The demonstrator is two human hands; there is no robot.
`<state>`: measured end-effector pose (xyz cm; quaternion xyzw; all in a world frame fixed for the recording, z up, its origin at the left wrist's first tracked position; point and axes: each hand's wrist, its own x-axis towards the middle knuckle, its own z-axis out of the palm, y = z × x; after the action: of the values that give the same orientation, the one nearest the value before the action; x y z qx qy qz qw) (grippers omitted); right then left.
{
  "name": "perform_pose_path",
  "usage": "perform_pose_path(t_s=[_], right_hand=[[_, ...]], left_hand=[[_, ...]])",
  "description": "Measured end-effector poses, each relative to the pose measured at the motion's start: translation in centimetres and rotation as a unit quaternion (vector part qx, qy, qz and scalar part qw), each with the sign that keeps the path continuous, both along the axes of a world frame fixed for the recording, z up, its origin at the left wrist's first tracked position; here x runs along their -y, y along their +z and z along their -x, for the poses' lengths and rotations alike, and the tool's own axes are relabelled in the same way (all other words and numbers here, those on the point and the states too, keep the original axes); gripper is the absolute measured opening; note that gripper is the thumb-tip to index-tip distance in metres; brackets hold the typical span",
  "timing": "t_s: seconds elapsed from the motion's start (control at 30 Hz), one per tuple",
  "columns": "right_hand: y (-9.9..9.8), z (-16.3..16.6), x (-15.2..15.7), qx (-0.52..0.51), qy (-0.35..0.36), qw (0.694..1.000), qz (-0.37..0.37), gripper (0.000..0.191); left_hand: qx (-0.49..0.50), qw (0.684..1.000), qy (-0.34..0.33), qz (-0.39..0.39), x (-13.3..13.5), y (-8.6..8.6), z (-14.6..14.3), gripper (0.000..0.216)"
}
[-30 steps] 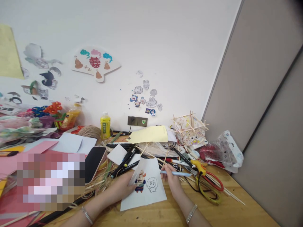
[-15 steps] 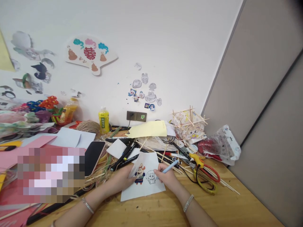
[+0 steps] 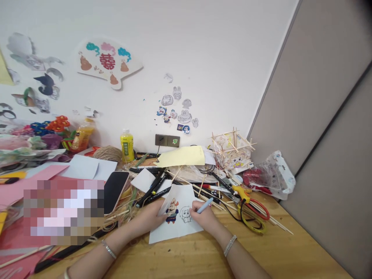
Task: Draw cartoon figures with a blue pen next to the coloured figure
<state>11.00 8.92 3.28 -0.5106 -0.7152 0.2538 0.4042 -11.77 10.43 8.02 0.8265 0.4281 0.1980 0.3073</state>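
Observation:
A white sheet of paper lies tilted on the wooden table in front of me. It bears a coloured cartoon figure on the left and a black outline of a long-haired figure on the right. My left hand grips the sheet's left edge, its thumb on top beside the coloured figure. A light blue pen is pinched in my right hand, which rests on the sheet's right side. The pen's tip is hidden by the fingers, close to the outlined figure's head.
Black markers and thin wooden sticks crowd the area behind the sheet. Scissors with yellow and red handles lie to the right. A phone lies on the left, near a yellow-green drink bottle and a ball of twine.
The pen in my right hand has shifted slightly left and its back end sits a little lower. My left hand still grips the sheet. The whole view has moved slightly.

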Motion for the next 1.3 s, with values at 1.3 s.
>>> perform_pose_path(t_s=[1.3], right_hand=[[-0.1,0.1,-0.1,-0.010,-0.025,0.999,0.018,0.024]], left_hand=[[-0.029,0.999,0.013,-0.004,-0.1,-0.3,0.2,0.043]])
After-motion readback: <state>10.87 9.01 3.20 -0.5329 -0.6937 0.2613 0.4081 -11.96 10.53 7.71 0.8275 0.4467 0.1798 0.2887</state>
